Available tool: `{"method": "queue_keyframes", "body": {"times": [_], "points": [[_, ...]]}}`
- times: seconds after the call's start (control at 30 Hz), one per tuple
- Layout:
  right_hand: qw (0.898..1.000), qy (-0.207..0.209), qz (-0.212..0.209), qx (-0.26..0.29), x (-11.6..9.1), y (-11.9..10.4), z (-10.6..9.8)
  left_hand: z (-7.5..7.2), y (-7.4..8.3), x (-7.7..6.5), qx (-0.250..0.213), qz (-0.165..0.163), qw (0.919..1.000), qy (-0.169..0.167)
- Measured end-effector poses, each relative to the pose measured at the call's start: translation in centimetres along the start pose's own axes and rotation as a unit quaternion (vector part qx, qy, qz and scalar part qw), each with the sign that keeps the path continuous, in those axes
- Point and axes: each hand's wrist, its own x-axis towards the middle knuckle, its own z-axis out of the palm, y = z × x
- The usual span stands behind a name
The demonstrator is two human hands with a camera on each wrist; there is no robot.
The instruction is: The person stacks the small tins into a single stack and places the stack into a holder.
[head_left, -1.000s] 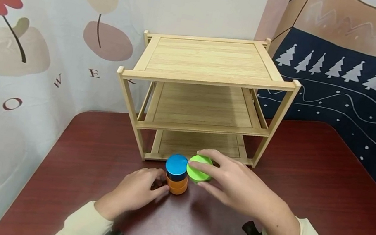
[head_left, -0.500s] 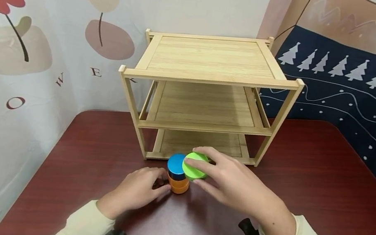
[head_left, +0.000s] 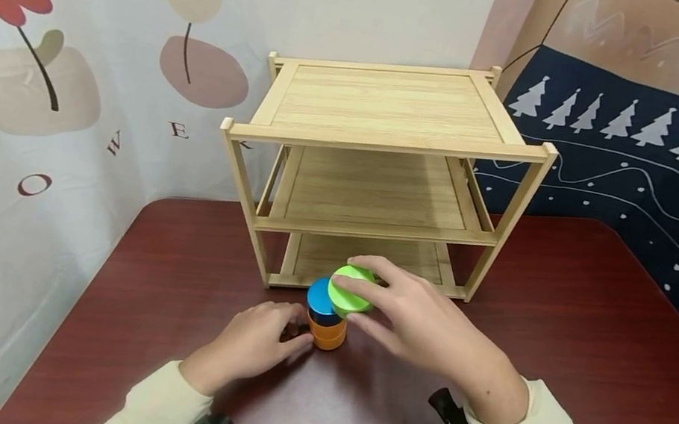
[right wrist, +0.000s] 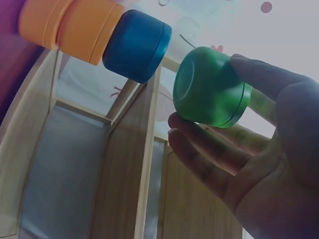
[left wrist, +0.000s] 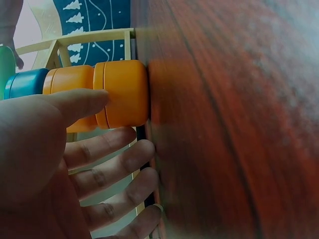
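Two orange jars (left wrist: 124,94) stand one on the other on the table, with a blue jar (head_left: 324,296) on top. My right hand (head_left: 422,321) pinches a green jar (right wrist: 212,87) between thumb and fingers. It hangs just above and right of the blue jar, overlapping it in the head view; a gap shows between them in the right wrist view. Beside the stack's left side is my left hand (head_left: 252,337), low at the table. Its thumb (left wrist: 84,102) lies across the lower orange jars in the left wrist view, while the loosely spread fingertips (left wrist: 127,134) reach by the base.
A three-tier wooden shelf (head_left: 392,104) stands right behind the stack. The dark red table (head_left: 165,272) has rounded far corners. Printed cloth walls (head_left: 84,76) enclose it at the back and sides.
My right hand has moved left and slightly up with the green jar, which now overlaps more of the blue jar. My left hand stays beside the stack. The head view has shifted slightly.
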Motion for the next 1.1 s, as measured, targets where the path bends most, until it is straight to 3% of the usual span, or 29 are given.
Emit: {"method": "queue_keyframes", "body": {"times": [0.67, 1.1], "points": [[1.000, -0.013, 0.003, 0.020, 1.1, 0.3, 1.0, 0.2, 0.0, -0.3, -0.004, 0.002, 1.0000, 0.002], [1.000, 0.001, -0.011, 0.024, 1.8, 0.6, 1.9, 0.0, -0.1, -0.2, -0.005, 0.013, 0.9998, 0.011]]}}
